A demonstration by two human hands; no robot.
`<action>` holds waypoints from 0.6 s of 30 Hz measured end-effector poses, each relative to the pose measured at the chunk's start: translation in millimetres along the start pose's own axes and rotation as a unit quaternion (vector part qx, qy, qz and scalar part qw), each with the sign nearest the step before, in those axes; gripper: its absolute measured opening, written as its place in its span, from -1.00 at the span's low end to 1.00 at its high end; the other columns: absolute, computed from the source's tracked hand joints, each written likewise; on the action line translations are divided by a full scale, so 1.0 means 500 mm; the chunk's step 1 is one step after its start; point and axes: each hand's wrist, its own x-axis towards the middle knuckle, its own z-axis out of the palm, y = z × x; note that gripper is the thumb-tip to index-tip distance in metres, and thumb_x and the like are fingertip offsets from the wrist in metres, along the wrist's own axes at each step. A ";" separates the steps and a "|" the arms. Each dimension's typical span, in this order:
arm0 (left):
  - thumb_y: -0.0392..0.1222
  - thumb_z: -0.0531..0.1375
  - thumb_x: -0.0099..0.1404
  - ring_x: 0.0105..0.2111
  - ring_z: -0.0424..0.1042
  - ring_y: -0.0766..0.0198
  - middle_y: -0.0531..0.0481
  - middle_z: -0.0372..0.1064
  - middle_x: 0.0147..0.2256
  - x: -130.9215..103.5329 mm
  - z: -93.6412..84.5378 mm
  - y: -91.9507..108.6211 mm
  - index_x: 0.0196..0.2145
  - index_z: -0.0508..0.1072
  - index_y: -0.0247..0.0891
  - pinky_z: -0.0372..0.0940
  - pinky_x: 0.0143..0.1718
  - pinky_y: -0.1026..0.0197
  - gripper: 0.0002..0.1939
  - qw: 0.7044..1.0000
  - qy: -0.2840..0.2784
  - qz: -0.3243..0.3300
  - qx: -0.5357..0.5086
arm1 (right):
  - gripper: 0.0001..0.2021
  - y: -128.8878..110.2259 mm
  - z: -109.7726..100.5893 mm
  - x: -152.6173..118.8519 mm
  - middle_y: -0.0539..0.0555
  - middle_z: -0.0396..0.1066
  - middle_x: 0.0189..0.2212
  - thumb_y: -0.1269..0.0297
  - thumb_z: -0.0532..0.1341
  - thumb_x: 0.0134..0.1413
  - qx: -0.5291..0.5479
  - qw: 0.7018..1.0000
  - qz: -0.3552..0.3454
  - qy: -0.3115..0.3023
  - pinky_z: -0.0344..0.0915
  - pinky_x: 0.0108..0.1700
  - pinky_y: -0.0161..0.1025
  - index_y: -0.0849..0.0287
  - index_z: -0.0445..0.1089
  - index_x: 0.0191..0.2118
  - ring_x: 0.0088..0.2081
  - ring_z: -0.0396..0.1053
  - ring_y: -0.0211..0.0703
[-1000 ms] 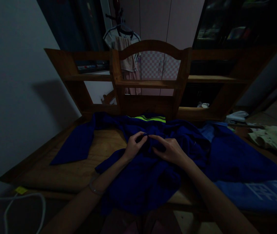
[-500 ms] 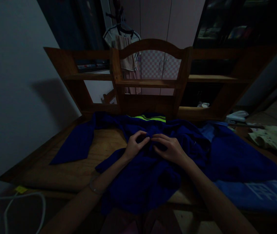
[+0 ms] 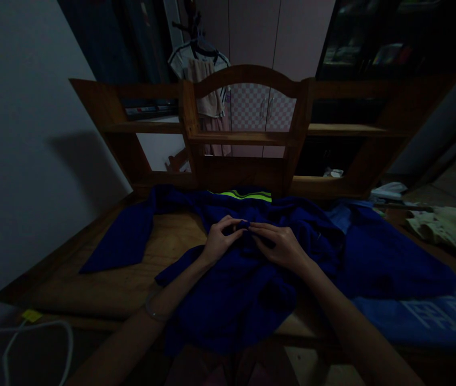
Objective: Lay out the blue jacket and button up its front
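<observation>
A dark blue garment (image 3: pixel 231 289) with a yellow-green stripe (image 3: pixel 247 196) lies bunched across a wooden desk (image 3: pixel 175 236). One sleeve stretches out to the left. At the middle of the garment, my left hand (image 3: pixel 222 238) pinches a small fold of the cloth between thumb and fingers. Close beside it on the right, my right hand (image 3: pixel 278 244) grips the same fold, its fingertips nearly touching those of my left hand. Part of the fold shows between the fingertips; the rest is hidden by the fingers and the dim light.
A wooden shelf frame (image 3: pixel 244 138) rises behind the desk. More blue cloth (image 3: pixel 392 257) and a light blue piece with white lettering (image 3: pixel 424 321) lie at the right, near a pale cloth (image 3: pixel 448 228). A white cable (image 3: pixel 69 343) loops at the lower left.
The fold of cloth between my fingertips now shows more. My hands have barely moved, and the whole view has shifted very slightly.
</observation>
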 end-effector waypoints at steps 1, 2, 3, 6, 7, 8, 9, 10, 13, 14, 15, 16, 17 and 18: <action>-0.08 0.23 0.17 -0.34 0.24 0.36 0.00 0.20 -0.39 0.000 0.000 0.001 -0.18 0.49 -0.26 0.17 -0.24 0.31 -0.71 1.000 -0.004 0.001 0.005 | -0.66 0.000 -0.001 0.000 -0.07 0.25 0.06 0.29 0.06 0.18 0.000 1.000 0.001 -0.002 0.27 0.00 -0.28 0.04 0.32 0.06 -0.03 0.31 -0.24; -0.08 0.22 0.17 -0.33 0.25 0.36 0.00 0.21 -0.38 0.000 0.000 0.001 -0.19 0.48 -0.26 0.17 -0.23 0.30 -0.72 1.000 -0.008 0.000 0.010 | -0.67 -0.001 -0.001 0.001 -0.07 0.24 0.06 0.29 0.07 0.18 -0.001 1.000 0.001 -0.006 0.27 0.00 -0.28 0.03 0.32 0.06 -0.03 0.31 -0.25; -0.08 0.22 0.17 -0.32 0.25 0.35 -0.01 0.22 -0.37 -0.001 0.000 0.002 -0.20 0.47 -0.26 0.17 -0.22 0.30 -0.72 1.000 -0.010 -0.004 0.013 | -0.66 -0.002 -0.003 0.001 -0.08 0.24 0.06 0.28 0.07 0.18 -0.002 1.000 0.002 -0.011 0.26 0.00 -0.29 0.02 0.32 0.06 -0.02 0.31 -0.26; -0.07 0.23 0.16 -0.24 0.28 0.30 -0.06 0.26 -0.27 0.000 0.002 0.003 -0.21 0.45 -0.28 0.19 -0.18 0.27 -0.72 1.000 -0.015 -0.009 0.005 | -0.66 -0.004 -0.005 0.002 -0.11 0.23 0.07 0.26 0.07 0.19 -0.010 1.000 0.007 -0.023 0.25 0.00 -0.31 -0.01 0.30 0.08 -0.02 0.30 -0.28; -0.07 0.23 0.16 -0.20 0.29 0.28 -0.08 0.27 -0.23 0.001 0.003 0.003 -0.21 0.45 -0.28 0.19 -0.16 0.27 -0.72 1.000 -0.015 -0.007 0.000 | -0.65 -0.004 -0.006 0.002 -0.12 0.22 0.07 0.25 0.07 0.19 -0.013 1.000 0.008 -0.023 0.25 0.00 -0.31 -0.01 0.29 0.08 -0.01 0.30 -0.29; -0.08 0.23 0.16 -0.17 0.29 0.27 -0.09 0.26 -0.20 0.002 0.003 0.003 -0.21 0.45 -0.29 0.19 -0.13 0.26 -0.72 1.000 -0.013 -0.003 -0.003 | -0.65 -0.004 -0.006 0.002 -0.12 0.22 0.08 0.24 0.07 0.18 -0.015 1.000 0.009 -0.023 0.25 0.00 -0.32 -0.01 0.29 0.09 -0.01 0.29 -0.29; -0.08 0.23 0.16 -0.14 0.28 0.26 -0.10 0.26 -0.18 0.004 0.003 0.004 -0.21 0.45 -0.30 0.19 -0.11 0.26 -0.71 1.000 -0.012 0.001 -0.005 | -0.65 -0.004 -0.006 0.001 -0.12 0.22 0.08 0.23 0.07 0.18 -0.017 1.000 0.009 -0.023 0.25 -0.01 -0.32 -0.01 0.28 0.09 -0.01 0.29 -0.29; -0.10 0.23 0.17 -0.12 0.28 0.26 -0.10 0.26 -0.17 0.005 0.003 0.005 -0.20 0.45 -0.30 0.19 -0.08 0.25 -0.72 1.000 -0.014 0.004 -0.006 | -0.65 -0.004 -0.006 0.001 -0.11 0.21 0.08 0.21 0.08 0.18 -0.018 1.000 0.009 -0.023 0.24 -0.01 -0.32 -0.01 0.28 0.09 -0.01 0.29 -0.29; -0.18 0.19 0.21 -0.08 0.27 0.27 -0.09 0.27 -0.13 0.006 0.001 0.012 -0.11 0.42 -0.29 0.16 -0.01 0.24 -0.72 0.999 -0.050 0.020 -0.003 | -0.63 -0.006 -0.007 0.000 -0.09 0.22 0.08 0.14 0.08 0.18 -0.021 0.999 0.015 -0.031 0.22 0.01 -0.32 0.01 0.27 0.10 0.00 0.28 -0.28; -0.23 0.18 0.21 -0.06 0.27 0.27 -0.08 0.27 -0.11 0.006 0.000 0.014 -0.08 0.40 -0.28 0.16 0.01 0.24 -0.70 0.997 -0.066 0.026 -0.001 | -0.63 -0.007 -0.008 0.000 -0.09 0.22 0.07 0.13 0.08 0.19 -0.021 0.999 0.019 -0.035 0.21 0.02 -0.32 0.02 0.28 0.09 0.00 0.28 -0.28; -0.27 0.18 0.20 -0.05 0.26 0.27 -0.08 0.27 -0.09 0.005 -0.001 0.015 -0.05 0.38 -0.27 0.15 0.01 0.24 -0.67 0.996 -0.079 0.030 0.003 | -0.64 -0.008 -0.009 0.001 -0.09 0.23 0.07 0.12 0.06 0.20 -0.021 0.999 0.023 -0.039 0.20 0.02 -0.33 0.02 0.28 0.09 0.00 0.27 -0.28; -0.31 0.18 0.18 -0.04 0.26 0.27 -0.07 0.27 -0.08 0.004 -0.001 0.015 -0.03 0.36 -0.26 0.16 0.01 0.25 -0.63 0.996 -0.087 0.033 0.009 | -0.66 -0.009 -0.010 0.001 -0.09 0.24 0.05 0.13 0.05 0.21 -0.018 0.999 0.026 -0.040 0.19 0.02 -0.33 0.03 0.29 0.07 -0.01 0.28 -0.29; -0.33 0.18 0.16 -0.04 0.26 0.27 -0.06 0.26 -0.07 0.004 -0.002 0.014 -0.01 0.34 -0.25 0.16 0.00 0.25 -0.60 0.995 -0.091 0.032 0.013 | -0.68 -0.010 -0.010 0.002 -0.09 0.26 0.04 0.14 0.03 0.23 -0.012 0.999 0.029 -0.038 0.19 0.01 -0.34 0.04 0.30 0.05 -0.02 0.28 -0.30; -0.34 0.18 0.15 -0.04 0.26 0.27 -0.06 0.26 -0.06 0.003 -0.001 0.011 0.00 0.33 -0.25 0.16 0.01 0.25 -0.58 0.995 -0.093 0.029 0.016 | -0.70 -0.011 -0.010 0.003 -0.09 0.27 0.02 0.16 0.02 0.24 -0.005 0.999 0.029 -0.034 0.19 0.00 -0.35 0.06 0.32 0.02 -0.03 0.29 -0.31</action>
